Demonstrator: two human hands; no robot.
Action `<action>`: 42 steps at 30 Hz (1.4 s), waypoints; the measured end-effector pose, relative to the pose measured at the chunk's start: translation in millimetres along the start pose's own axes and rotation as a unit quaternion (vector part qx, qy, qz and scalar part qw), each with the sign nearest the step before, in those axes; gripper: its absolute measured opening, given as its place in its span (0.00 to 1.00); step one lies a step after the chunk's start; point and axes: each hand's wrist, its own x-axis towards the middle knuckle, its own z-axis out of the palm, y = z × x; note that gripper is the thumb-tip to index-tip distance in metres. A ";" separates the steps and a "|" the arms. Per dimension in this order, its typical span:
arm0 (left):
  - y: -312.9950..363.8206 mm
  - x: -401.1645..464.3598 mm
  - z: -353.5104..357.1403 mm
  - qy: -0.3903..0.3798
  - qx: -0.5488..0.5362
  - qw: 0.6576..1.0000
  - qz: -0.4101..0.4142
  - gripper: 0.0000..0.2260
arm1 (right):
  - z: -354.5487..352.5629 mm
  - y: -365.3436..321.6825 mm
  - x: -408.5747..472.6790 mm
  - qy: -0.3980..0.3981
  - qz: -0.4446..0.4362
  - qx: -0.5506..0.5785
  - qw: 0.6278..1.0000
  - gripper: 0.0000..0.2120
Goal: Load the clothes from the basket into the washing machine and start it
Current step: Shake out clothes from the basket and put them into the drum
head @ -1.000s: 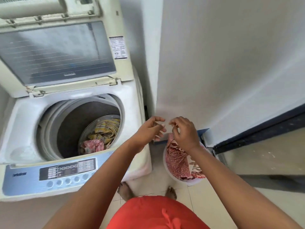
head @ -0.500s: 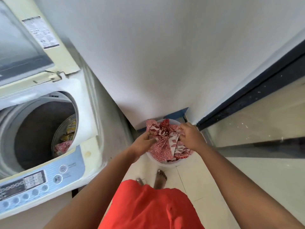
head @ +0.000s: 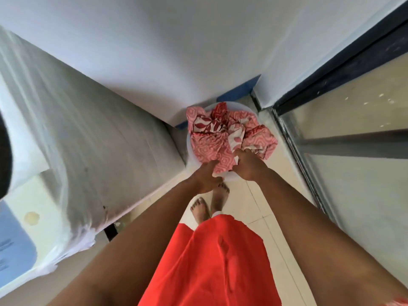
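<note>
Sitting in a white basket (head: 189,149) on the floor, tucked into the corner where the wall meets the side of the washing machine (head: 92,138), is a heap of pink and red patterned clothes (head: 223,138). The cloth spills over the basket's right rim, and there's a darker red leafy print bunched up on top of the lighter pink swirly stuff.

Both hands are down at the near edge of the pile. The right hand (head: 248,165) has its fingers dug into the fabric and looks to be gripping a fold of it. The left hand (head: 206,178) sits at the front rim with the thumb up against the pink cloth (fingers are curled under, so I can't really tell whether it's got hold of anything).

Just below the hands you can see two bare feet (head: 209,202) on pale floor tiles (head: 251,208), and a bright orange-red garment (head: 212,261) worn by the person fills the bottom middle. The washer takes up the left side, pretty blurred, with a bit of its blue control panel (head: 15,246) at the far left edge. On the right there's a dark door frame (head: 344,62).
</note>
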 end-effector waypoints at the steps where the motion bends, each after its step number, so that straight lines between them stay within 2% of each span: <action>1: -9.8 11.0 6.5 -0.004 0.003 1.000 -0.003 0.31 | 9.9 4.8 9.4 -0.003 0.002 -0.002 1.000 0.29; 7: -54.4 83.6 30.4 -0.008 0.002 1.000 0.003 0.35 | 66.5 39.3 72.5 -0.013 0.022 -0.029 0.999 0.31; 11: -65.6 118.2 36.7 0.009 -0.060 0.997 0.052 0.29 | 94.7 59.1 109.7 -0.008 0.027 -0.079 0.997 0.32; 13: -72.0 128.4 38.4 0.026 -0.085 0.994 0.070 0.28 | 103.6 60.7 117.4 -0.014 0.033 -0.092 0.995 0.29; 16: -83.1 131.6 43.4 0.039 -0.099 0.991 0.076 0.28 | 104.3 54.0 113.2 0.009 -0.012 -0.052 0.999 0.30; 18: -86.9 121.1 46.0 0.037 -0.091 0.994 0.046 0.30 | 96.0 45.5 101.6 0.042 0.013 -0.003 0.999 0.20; 23: -73.8 74.9 38.8 0.043 -0.053 0.997 0.020 0.35 | 58.2 7.7 50.1 0.146 0.006 0.063 0.987 0.08; 29: -18.5 -1.3 5.4 0.107 -0.044 0.992 0.058 0.46 | 8.7 -53.2 -38.4 0.212 -0.041 0.142 0.966 0.09; 32: 6.9 -38.7 -12.3 0.168 0.019 0.982 0.080 0.49 | -15.1 -86.3 -83.7 0.248 -0.063 0.204 0.945 0.11; 35: 22.4 -81.7 -29.5 0.212 0.033 0.974 0.076 0.54 | -39.0 -115.4 -127.6 0.266 -0.077 0.238 0.931 0.13; 38: 30.3 -116.2 -43.2 0.231 0.050 0.967 0.093 0.53 | -60.9 -138.4 -165.6 0.279 -0.090 0.239 0.926 0.16; 42: 45.2 -158.9 -55.9 0.256 0.058 0.957 0.125 0.48 | -87.9 -170.5 -209.7 0.303 -0.128 0.240 0.913 0.13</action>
